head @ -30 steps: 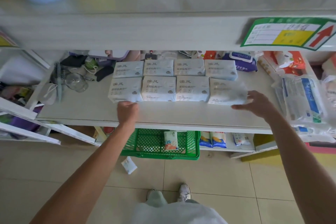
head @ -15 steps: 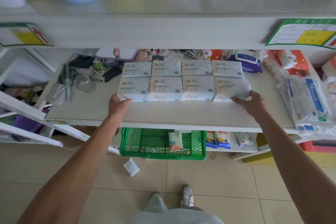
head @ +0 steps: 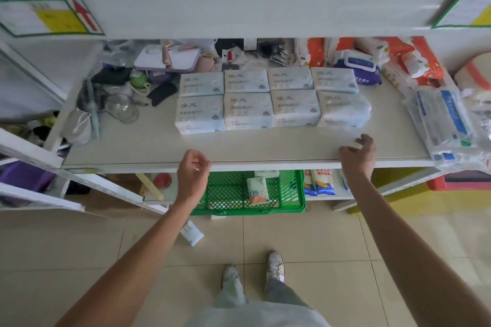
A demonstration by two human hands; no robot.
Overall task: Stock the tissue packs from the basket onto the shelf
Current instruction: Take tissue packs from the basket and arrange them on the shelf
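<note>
Several pale blue tissue packs [head: 248, 110] lie in two neat rows on the white shelf [head: 239, 146]. The green basket [head: 292, 194] stands on the floor under the shelf, with one small tissue pack [head: 257, 190] upright inside it. My left hand [head: 192, 174] hangs at the shelf's front edge, fingers loosely curled, holding nothing. My right hand [head: 357, 155] hovers over the front edge right of it, fingers relaxed and empty, a short way in front of the rightmost pack [head: 342, 111].
A small tissue pack [head: 191, 233] lies on the tiled floor left of the basket. Clutter, a glass jar [head: 122, 109] and a brush fill the shelf's left; wrapped packages [head: 446, 125] crowd its right. My feet [head: 252, 272] stand below.
Both hands have drawn back from the front row of packs to the shelf's front edge. The packs stay in their rows. The camera has tilted down and closer.
</note>
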